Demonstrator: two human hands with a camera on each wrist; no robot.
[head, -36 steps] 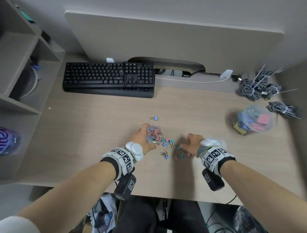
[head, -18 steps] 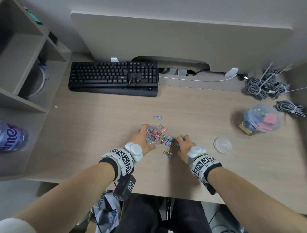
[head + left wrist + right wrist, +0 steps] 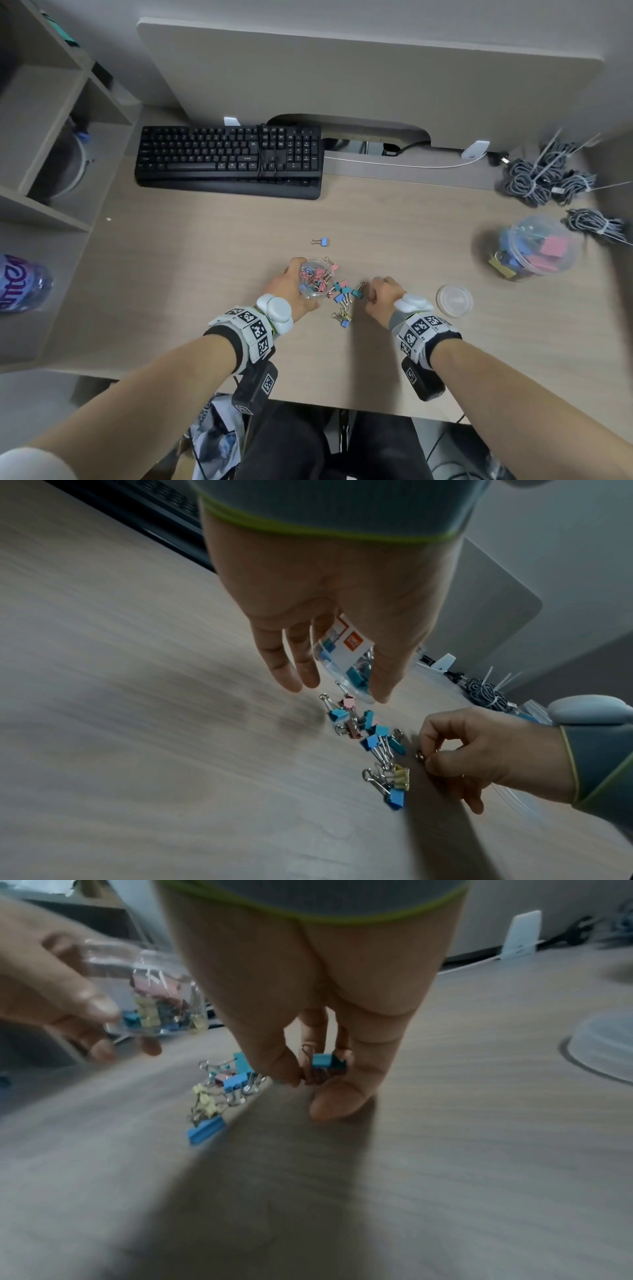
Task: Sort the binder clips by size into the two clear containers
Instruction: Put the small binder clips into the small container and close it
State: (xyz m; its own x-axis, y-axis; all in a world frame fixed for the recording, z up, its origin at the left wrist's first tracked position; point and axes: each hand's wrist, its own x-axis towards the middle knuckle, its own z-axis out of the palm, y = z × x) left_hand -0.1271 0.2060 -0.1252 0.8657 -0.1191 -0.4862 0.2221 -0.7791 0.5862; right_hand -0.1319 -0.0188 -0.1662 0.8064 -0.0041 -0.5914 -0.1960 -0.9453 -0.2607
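Desk: light wood.
Big tub: far right, full of big clips.
Left hand: wrapped round the small tub, tipped, small clips inside.
Right hand: fingers pinching a teal clip.
Loose clips: a little pile between both hands.

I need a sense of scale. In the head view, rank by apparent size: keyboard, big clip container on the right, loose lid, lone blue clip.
1. keyboard
2. big clip container
3. loose lid
4. lone blue clip
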